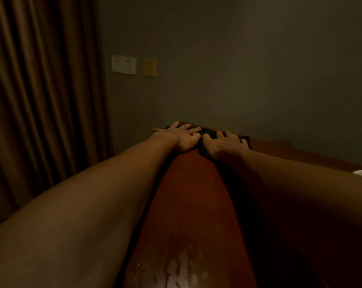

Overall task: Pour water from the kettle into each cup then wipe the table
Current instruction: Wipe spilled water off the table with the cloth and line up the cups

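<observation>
**Wiping at the far corner**

Head view: the left hand (182, 139) lies on the dark cloth (245, 140) with fingers spread flat; the right hand (226, 145) presses it with bent fingers, whether gripping I cannot tell; the cloth sits at the far corner of the reddish tabletop (196, 204); a wet patch (182, 271) shines at the near end.

Dark cloth (205, 132) flat at far corner of reddish wooden table (193, 194), wet patch (180, 271) glistening at near end

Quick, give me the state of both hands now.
Left hand: open, fingers flat, pressing the dark cloth.
Right hand: on the cloth, fingers arched; press or grip cannot be told.
</observation>
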`<state>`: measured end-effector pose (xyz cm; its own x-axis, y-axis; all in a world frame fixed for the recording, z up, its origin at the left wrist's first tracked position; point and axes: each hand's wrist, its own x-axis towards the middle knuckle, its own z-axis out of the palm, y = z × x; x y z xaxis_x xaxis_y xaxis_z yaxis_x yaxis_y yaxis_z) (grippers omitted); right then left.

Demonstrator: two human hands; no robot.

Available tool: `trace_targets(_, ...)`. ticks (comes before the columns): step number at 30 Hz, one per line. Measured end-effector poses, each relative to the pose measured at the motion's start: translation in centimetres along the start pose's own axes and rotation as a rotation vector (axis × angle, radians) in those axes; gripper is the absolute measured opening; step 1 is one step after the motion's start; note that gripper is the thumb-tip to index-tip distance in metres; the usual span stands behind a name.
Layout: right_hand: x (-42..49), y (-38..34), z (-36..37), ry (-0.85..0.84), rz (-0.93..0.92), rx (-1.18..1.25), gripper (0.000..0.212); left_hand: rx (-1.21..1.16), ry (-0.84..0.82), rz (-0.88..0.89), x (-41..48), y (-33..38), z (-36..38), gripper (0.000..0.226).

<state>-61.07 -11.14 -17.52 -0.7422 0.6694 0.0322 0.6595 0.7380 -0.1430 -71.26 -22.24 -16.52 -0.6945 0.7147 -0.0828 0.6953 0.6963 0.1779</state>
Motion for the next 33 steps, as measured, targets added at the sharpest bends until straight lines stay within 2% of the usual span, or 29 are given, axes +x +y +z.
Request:
trace_targets(3, 1.2, 0.0, 0.0, -0.005, 0.029, 0.020, 0.077, 0.007, -0.017, 0.044, 2.8, -0.5, 0.5, 0.086)
trace_targets(11, 3.2, 0.0, -0.2, 0.004, 0.029, 0.025, 0.078, 0.023, 0.019, 0.043, 3.8, -0.5, -0.1, 0.055)
trace_targets(21, 3.1, 0.4, 0.6, 0.001, -0.029, -0.001, 0.085, 0.034, -0.003, 0.044, 2.3, -0.3, -0.2, 0.054)
trace_targets(33, -5.2, 2.1, -0.5, -0.003, -0.051, 0.060, 0.077, 0.090, -0.006, 0.039, -4.6, 1.1, 0.4, 0.053)
